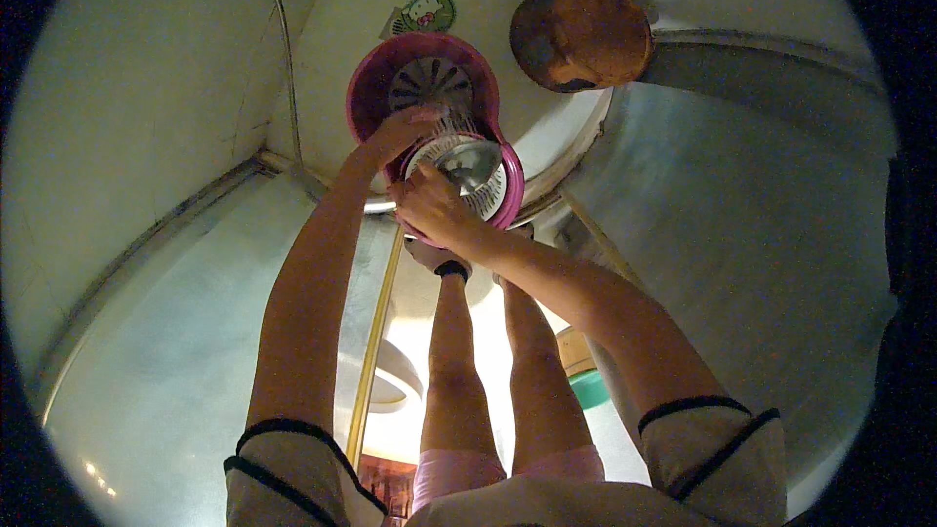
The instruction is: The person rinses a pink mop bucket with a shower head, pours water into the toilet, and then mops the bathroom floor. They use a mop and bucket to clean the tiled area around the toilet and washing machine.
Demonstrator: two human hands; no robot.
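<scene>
A pink spin-mop bucket (pixel 356 91) with two round sections stands at the far ends of my arms. In its nearer section sits a white slotted basket (pixel 492 194), with a shiny rounded piece (pixel 472 161), metal or clear plastic, inside it. My right hand (pixel 432 205) is curled at the basket's left side, its thumb by the shiny piece; its fingertips are hidden. Over the middle of the bucket reaches my left hand (pixel 410 130), touching the basket's far side, and its grip is unclear. A grey disc with dark slots (pixel 430 82) shows in the farther section.
Curved shower-cabin panels (pixel 732 212) rise on both sides above a low rim (pixel 567 174). An orange-brown round container (pixel 596 36) stands at the far right. Beyond the bucket lies a green round cat-face item (pixel 428 11). A hose (pixel 282 22) hangs at left. My feet (pixel 437 256) are close by.
</scene>
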